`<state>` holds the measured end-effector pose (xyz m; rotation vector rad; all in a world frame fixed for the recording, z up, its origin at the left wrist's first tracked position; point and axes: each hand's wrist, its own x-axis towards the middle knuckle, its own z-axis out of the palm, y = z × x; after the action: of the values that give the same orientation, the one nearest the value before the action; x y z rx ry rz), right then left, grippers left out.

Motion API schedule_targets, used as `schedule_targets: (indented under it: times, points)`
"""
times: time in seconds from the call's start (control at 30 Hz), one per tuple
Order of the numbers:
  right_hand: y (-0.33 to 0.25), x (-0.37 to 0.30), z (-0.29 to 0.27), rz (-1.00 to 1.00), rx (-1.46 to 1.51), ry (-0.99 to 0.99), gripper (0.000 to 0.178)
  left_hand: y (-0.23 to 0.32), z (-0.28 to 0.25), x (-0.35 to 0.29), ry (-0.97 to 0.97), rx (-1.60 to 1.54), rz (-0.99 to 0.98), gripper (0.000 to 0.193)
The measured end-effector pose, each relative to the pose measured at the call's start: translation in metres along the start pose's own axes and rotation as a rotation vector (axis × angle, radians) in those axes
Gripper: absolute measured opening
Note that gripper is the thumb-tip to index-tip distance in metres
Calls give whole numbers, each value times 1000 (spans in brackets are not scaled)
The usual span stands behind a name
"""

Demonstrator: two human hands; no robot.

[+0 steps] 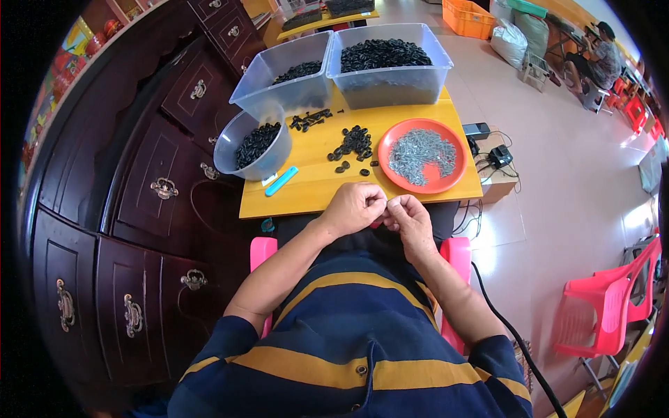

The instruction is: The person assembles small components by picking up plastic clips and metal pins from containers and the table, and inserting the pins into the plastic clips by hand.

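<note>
Two bare hands are meeting just below the centre of the frame, in front of one yellow table [317, 150]. The left hand [359, 205] is curling its fingers closed with thumb and forefinger pinching, and the right hand [411, 217] is bringing its own closed thumb and forefinger against them; whether a small piece is being gripped there, I cannot tell. Nearest to them, right of centre, one red-orange plate [458, 157] is holding small silver pieces [411, 148], too many to count. Left of the plate, one loose pile of black oval pieces [354, 141] is lying on the table, with about four pieces sitting apart toward its lower edge. One cluster of longer black pieces [311, 120] is resting farther up and left. One round clear tub [284, 148] is standing at the left table edge, and two clear rectangular bins [390, 96] are standing at the upper centre, all three containing black pieces. One small white label [270, 179] is showing beside the tub's base, too small to read, and one turquoise tool [281, 181] is lying slanted next to it. One dark wooden cabinet [150, 139] is filling the left of the frame. At the upper right, one orange crate [467, 19] is standing on the floor, and one other person [599, 59] is sitting on a stool.
</note>
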<state>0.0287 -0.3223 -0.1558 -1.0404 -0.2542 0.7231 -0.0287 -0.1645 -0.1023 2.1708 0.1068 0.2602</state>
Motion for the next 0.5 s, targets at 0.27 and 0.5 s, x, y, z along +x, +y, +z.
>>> schedule_targets:
  times: [0.27, 0.5]
  points:
    - [-1, -2, 0, 105, 53, 11, 17, 6, -12, 42, -78, 400, 252, 27]
    - [-2, 2, 0, 137, 33, 3, 15, -8, -10, 67, -179, 700, 326, 33]
